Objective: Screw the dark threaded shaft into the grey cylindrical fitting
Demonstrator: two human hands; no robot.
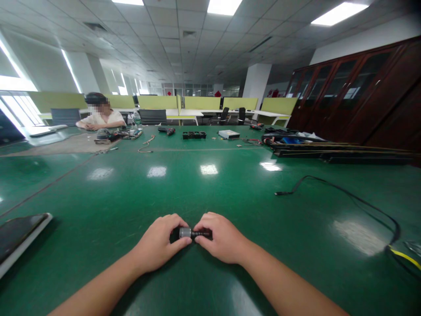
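Between my hands lies a small cylindrical part [185,232], silver-grey with black ends, that continues to the right as a thin dark ribbed shaft [201,234]. It is held level, low over the green tabletop or touching it; I cannot tell which. My left hand [157,242] pinches the wide silver body between thumb and fingers. From the other side, my right hand [224,239] closes thumb and index finger around the shaft. The far end of the shaft is partly hidden by the right palm. Its exact kind is too small to make out.
A black cable [348,192] curves over the table [131,188] on the right. At left lies a dark-screened device [19,235]. A power drill [166,131], a black bracket [194,135], a silver box [229,134] and piled parts [296,140] line the back. A person [101,116] sits far left.
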